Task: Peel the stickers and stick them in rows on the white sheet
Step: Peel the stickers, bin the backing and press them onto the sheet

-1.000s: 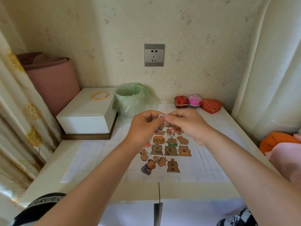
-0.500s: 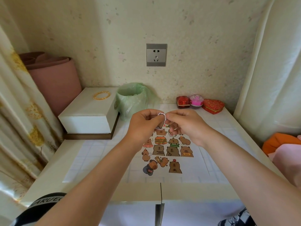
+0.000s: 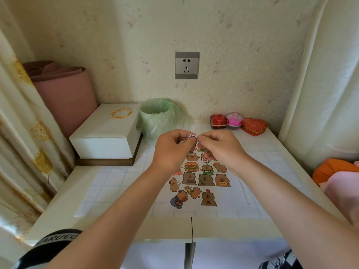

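Peeling under way above the white sheet (image 3: 234, 199).
Left hand (image 3: 172, 152) and right hand (image 3: 220, 147) both pinch one sticker (image 3: 192, 136) over its far end, likely separating the backing.

white box (image 3: 104, 136) blocking bench (image 3: 64, 206) back left, green-bagged bin (image 3: 157, 117) beside it, small red and pink boxes (image 3: 238, 123) along back right, open bench surface front left and right of the sticker sheet (image 3: 200, 183)
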The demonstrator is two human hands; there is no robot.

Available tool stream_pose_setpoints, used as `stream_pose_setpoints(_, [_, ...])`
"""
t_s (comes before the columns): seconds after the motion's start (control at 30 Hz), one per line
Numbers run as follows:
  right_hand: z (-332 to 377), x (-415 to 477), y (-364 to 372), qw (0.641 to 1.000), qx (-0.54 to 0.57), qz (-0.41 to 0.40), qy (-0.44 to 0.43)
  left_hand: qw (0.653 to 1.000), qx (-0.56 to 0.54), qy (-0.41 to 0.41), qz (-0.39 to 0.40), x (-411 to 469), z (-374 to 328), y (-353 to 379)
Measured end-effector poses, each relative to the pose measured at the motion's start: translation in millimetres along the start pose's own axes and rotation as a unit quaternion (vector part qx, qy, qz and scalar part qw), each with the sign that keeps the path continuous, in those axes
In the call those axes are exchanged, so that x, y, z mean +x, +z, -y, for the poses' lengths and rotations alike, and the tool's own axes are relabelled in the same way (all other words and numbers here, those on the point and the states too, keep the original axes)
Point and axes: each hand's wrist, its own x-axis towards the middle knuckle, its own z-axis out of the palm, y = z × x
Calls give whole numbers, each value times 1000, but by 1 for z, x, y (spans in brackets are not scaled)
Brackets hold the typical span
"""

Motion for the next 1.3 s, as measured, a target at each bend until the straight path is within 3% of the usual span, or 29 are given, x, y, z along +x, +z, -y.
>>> stream_pose_setpoints(0.2, [1, -1, 0, 1000, 3, 7, 6, 1000, -7, -1, 2, -2, -1, -1])
stream_pose_setpoints(0.63, [-10, 1, 1, 983, -147, -2, -106, 998, 52, 33, 7, -5, 2, 3])
stream_pose_setpoints(0.9, [0, 0, 0, 998, -27, -5, -59, 1000, 18, 5, -6, -1, -4, -5])
stream_pose_setpoints(1.2, [0, -2, 1, 997, -50, -2, -54, 1000, 15, -4, 7, -3, -5, -4])
stream_pose_setpoints(1.3, [0, -2, 2, 997, -55, -10, -59, 991, 112, 59, -40, -3, -1, -5])
